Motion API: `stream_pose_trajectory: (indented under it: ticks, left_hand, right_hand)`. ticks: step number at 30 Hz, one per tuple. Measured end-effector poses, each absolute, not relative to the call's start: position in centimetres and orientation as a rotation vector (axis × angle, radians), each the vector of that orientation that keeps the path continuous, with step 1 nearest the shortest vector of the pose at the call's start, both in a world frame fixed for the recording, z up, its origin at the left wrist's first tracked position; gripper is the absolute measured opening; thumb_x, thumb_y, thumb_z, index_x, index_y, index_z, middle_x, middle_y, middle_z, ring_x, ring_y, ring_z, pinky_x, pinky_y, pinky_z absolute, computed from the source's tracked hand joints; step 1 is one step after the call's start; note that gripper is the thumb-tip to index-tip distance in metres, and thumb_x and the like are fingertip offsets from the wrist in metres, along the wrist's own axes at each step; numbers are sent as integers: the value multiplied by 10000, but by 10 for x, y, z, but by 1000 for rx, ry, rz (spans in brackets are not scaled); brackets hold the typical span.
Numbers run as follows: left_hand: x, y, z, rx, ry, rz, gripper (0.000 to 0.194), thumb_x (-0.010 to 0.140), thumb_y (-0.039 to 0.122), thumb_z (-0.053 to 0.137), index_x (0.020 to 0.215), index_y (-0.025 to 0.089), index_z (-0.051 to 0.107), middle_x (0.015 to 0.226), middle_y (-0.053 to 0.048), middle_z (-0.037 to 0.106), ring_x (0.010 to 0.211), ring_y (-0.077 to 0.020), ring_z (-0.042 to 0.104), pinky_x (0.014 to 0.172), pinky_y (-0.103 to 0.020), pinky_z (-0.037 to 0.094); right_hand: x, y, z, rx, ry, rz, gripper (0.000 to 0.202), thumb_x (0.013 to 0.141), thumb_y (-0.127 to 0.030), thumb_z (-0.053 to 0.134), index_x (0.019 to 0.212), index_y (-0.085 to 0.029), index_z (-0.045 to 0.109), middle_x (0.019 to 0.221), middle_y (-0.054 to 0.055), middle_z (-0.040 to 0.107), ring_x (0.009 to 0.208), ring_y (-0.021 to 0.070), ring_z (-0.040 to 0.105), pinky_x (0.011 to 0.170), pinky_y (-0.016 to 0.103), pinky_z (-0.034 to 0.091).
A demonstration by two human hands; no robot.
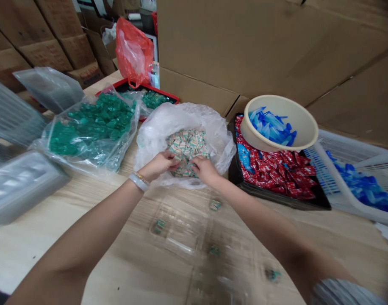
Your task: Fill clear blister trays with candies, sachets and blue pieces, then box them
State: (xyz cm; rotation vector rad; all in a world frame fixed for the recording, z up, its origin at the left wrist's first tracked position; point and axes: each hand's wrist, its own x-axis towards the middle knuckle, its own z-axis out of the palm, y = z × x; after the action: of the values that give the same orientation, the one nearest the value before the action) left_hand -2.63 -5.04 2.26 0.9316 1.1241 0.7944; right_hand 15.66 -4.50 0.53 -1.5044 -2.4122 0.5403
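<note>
Both the left hand (164, 164) and the right hand (205, 167) are, in the head view, resting bent-fingered on small patterned pieces (188, 140), which are lying inside an open white plastic bag (162, 118). Whether either is pinching one, I cannot tell. Green pieces (97, 123) are filling a clear bag (113, 159) leftward.

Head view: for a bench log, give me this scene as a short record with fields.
Left hand: at the small patterned pieces
Right hand: also at those pieces
Container: open white plastic bag around the pieces
Nearer side: clear plastic trays on the table, blurred
Left side: green pieces in a clear bag
Right side: cream bowl of blue pieces; red packets in a black tray
Grip: unclear whether either hand holds a piece
</note>
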Motion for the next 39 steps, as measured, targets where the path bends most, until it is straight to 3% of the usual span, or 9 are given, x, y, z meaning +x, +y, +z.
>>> stream_pose_trajectory:
  ticks: [5, 13, 22, 26, 35, 39]
  left_hand:
    - [-31, -65, 21, 951, 1165, 675, 97, 610, 167, 637, 656, 126, 561, 595, 15, 573, 610, -112, 561, 650, -254, 446]
    - [-25, -66, 17, 1014, 1127, 673, 100, 620, 173, 616, 586, 130, 533, 544, 23, 535, 552, -101, 526, 596, -238, 435]
    - [-17, -57, 10, 1119, 1116, 882, 83, 617, 165, 574, 678, 132, 527, 616, 27, 532, 577, -94, 498, 589, -225, 420]
    - [-3, -49, 1, 1281, 1106, 873, 59, 622, 171, 563, 646, 125, 535, 556, 43, 484, 526, -77, 428, 532, -200, 374]
    - [1, -45, 4, 1338, 1138, 860, 114, 631, 222, 556, 687, 123, 556, 551, 37, 501, 502, -79, 427, 504, -196, 358]
    - [-5, -43, 9, 1566, 1358, 884, 182, 661, 243, 527, 776, 121, 598, 694, -30, 609, 618, -135, 531, 592, -236, 416]
  right_hand:
    - [149, -41, 7, -1591, -2335, 1168, 171, 687, -155, 579, 849, -153, 636, 606, -33, 530, 566, 91, 472, 555, 194, 382]
    - [134, -68, 12, -1563, -2621, 682, 209, 711, -84, 502, 859, -157, 629, 863, 71, 599, 833, 169, 524, 757, 265, 386]
    - [157, -42, 7, -1554, -2264, 686, 198, 667, -61, 513, 836, -150, 566, 826, 21, 534, 717, 113, 479, 678, 224, 396]
    - [159, -41, 1, -1499, -2342, 543, 220, 679, -54, 497, 862, -147, 577, 866, 44, 536, 793, 134, 483, 737, 245, 388]
    - [158, -46, -3, -1538, -2333, 456, 185, 718, -102, 488, 870, -145, 584, 895, 62, 545, 850, 151, 489, 769, 252, 391]
    - [155, -47, 1, -1585, -2247, 475, 236, 709, -84, 467, 907, -144, 581, 928, 72, 570, 893, 159, 495, 798, 256, 382]
